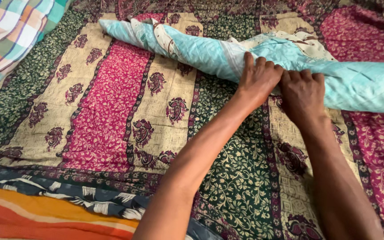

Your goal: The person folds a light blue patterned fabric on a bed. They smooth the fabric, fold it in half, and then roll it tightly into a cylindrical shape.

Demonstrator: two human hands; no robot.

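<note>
A long roll of light blue cloth (pixel 192 46) with cream patches lies across the far part of a patterned bedspread (pixel 112 115), running from upper left to the right edge. My left hand (pixel 258 78) rests palm down on the roll's near side, fingers curled over it. Right beside it, my right hand (pixel 303 93) presses on the same roll, its fingers bent over the cloth's lower edge. Both forearms reach in from the bottom of the view. The two hands touch each other at the middle of the roll.
The bedspread has stripes of pink, cream and dark green with paisley motifs. A checked cloth (pixel 10 31) lies at the top left corner. An orange striped cloth (pixel 36 218) and a dark blue and white printed cloth (pixel 67 193) lie along the near left edge.
</note>
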